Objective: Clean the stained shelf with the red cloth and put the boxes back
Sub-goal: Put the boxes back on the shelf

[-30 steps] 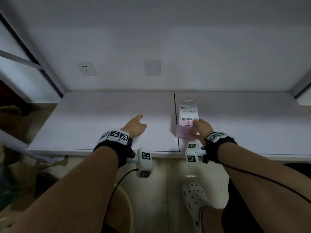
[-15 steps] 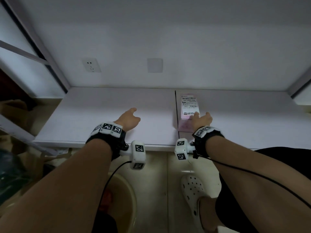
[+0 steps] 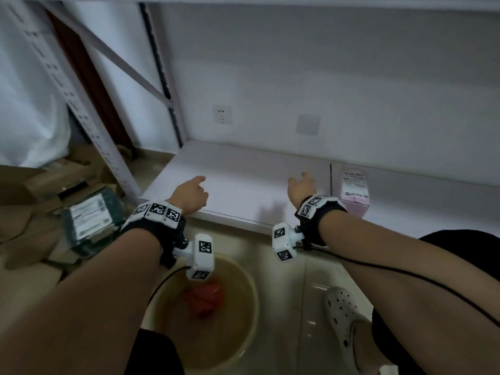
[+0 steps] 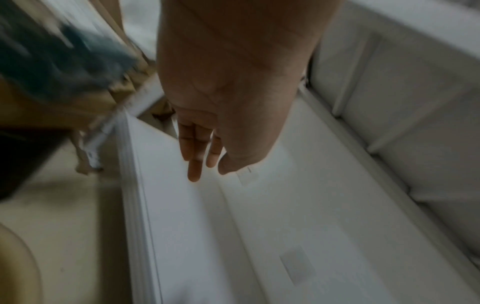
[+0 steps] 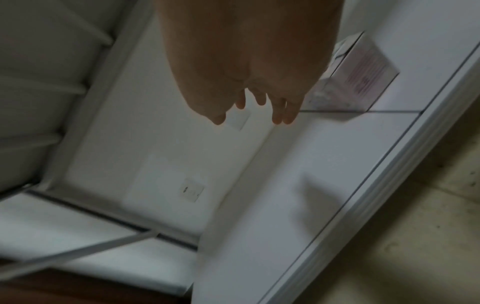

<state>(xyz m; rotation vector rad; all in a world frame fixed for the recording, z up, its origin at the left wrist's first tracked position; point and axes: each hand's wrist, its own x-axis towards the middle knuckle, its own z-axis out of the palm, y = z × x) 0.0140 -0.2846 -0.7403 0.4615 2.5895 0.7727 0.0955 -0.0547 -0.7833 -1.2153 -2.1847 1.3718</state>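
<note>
A pink box with a white label lies on the white shelf, just right of the seam between its boards; it also shows in the right wrist view. My right hand hovers left of the box, fingers relaxed, holding nothing. My left hand is over the shelf's front left part, fingers straight and empty. The red cloth lies crumpled in a beige basin on the floor below my left wrist.
A dark green box with a white label lies among cardboard boxes on the floor to the left. The rack's perforated upright and a diagonal brace stand at the left. A wall socket is behind the shelf. My white clog is on the floor.
My right hand has let go of the pink box and moved left of it. The view has swung left and down, revealing the basin with the cloth and the boxes on the floor.
</note>
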